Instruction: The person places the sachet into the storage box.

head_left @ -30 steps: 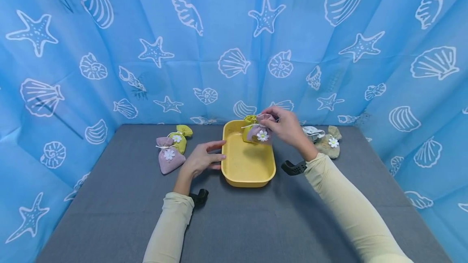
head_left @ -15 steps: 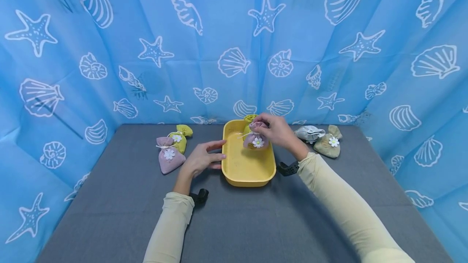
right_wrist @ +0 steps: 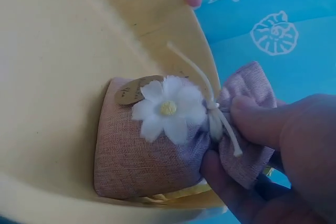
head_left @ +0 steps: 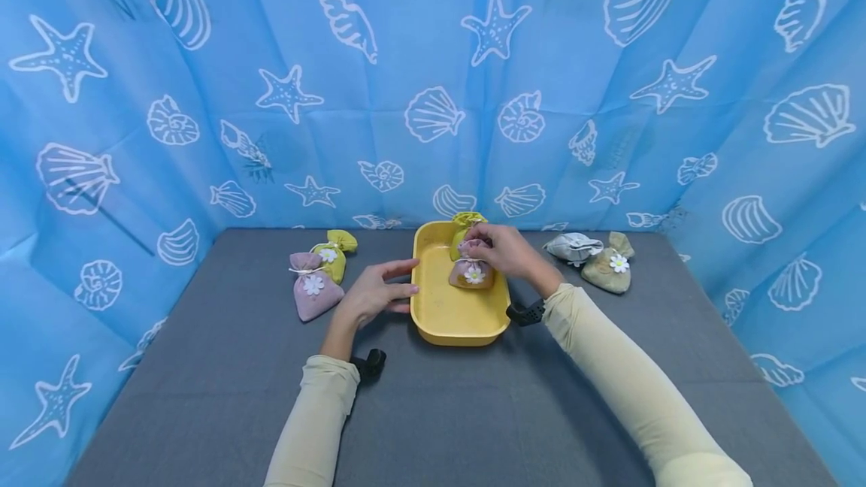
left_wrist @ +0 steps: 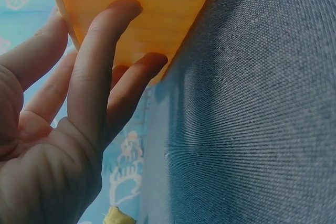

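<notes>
My right hand point(head_left: 504, 250) pinches the gathered neck of a pink drawstring sachet point(right_wrist: 152, 150) between thumb and fingers. A white daisy and a small brown oval tag sit on its front. The sachet's body is inside the yellow plastic tray point(head_left: 453, 314), its base right at the tray floor in the right wrist view. Behind it, a yellow-green sachet point(head_left: 467, 222) leans at the tray's far end, partly hidden. At the tray's left side is my left hand point(head_left: 375, 293); its extended fingers point(left_wrist: 92, 72) touch the outer wall, with the fingertips spread apart.
Left of the tray lie a second pink sachet point(head_left: 316, 299) and another yellow-green sachet point(head_left: 334, 265). On the right, a grey sachet point(head_left: 573, 246) and a beige-green sachet point(head_left: 607, 273) lie together. A blue seashell-print curtain point(head_left: 419, 43) encloses the grey table point(head_left: 433, 412).
My right hand has carried the pink sachet left and down into the tray, in front of the yellow-green one. My left hand stays at the tray's side.
</notes>
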A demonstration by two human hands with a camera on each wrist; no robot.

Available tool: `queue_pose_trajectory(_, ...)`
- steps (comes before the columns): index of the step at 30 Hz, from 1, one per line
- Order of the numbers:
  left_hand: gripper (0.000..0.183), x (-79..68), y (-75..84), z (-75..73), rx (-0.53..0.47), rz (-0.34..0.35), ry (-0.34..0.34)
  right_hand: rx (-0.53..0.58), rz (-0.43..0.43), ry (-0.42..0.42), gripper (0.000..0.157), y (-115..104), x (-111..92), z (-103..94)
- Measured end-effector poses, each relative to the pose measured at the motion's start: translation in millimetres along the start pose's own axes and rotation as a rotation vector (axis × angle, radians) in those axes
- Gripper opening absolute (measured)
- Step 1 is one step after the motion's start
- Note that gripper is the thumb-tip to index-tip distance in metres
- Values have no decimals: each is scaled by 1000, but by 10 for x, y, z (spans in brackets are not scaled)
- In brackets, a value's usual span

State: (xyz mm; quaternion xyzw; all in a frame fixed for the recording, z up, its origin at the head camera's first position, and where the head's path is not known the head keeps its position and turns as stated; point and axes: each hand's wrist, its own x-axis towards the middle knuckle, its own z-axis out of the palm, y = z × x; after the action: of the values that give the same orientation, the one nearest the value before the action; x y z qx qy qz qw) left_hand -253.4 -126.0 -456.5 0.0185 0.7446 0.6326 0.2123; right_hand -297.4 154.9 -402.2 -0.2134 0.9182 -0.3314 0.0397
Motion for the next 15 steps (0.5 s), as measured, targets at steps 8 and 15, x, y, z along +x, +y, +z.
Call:
queue_pose_trajectory(8,60,-15,27,2,9,-1,10,-23,-9,-17,19,14,-13,32)
queue_pose_trajectory(15,60,0,-13,16,15,0,16,-23,18,-4,28,9,-93,-9)
